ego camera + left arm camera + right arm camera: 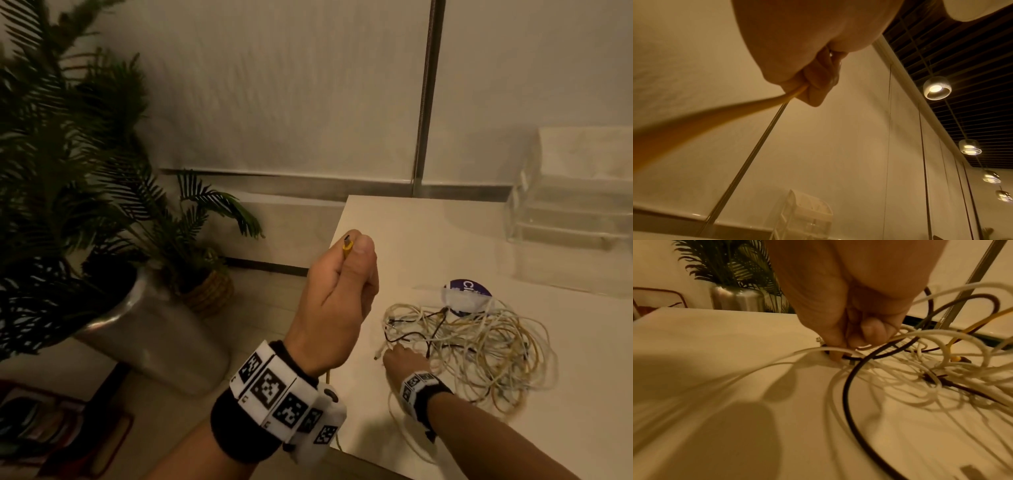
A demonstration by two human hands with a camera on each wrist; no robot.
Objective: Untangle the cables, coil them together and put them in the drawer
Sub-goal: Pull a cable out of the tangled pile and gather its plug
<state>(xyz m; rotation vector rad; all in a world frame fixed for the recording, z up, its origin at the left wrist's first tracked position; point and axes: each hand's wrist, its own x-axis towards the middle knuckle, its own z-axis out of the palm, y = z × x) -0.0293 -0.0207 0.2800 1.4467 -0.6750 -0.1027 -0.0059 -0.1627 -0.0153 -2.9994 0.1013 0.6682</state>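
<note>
A tangle of white, black and yellow cables (486,342) lies on the white table (411,240). My left hand (356,245) is raised above the table's left edge and grips the yellow cable (346,247) near its plug, which sticks out above the fist. In the left wrist view the yellow cable (756,104) runs down out of the curled left hand (812,87). My right hand (394,353) sits low at the tangle's left edge. Its fingertips (835,356) pinch a white cable (809,351) against the table, beside a black cable (846,386). The clear drawer unit (575,212) stands at the back right.
A round purple label with something white on it (469,291) lies just behind the tangle. Left of the table stand a palm in a silver pot (144,329) and a smaller one in a wicker pot (209,287). A blind with a metal chain (424,102) hangs behind.
</note>
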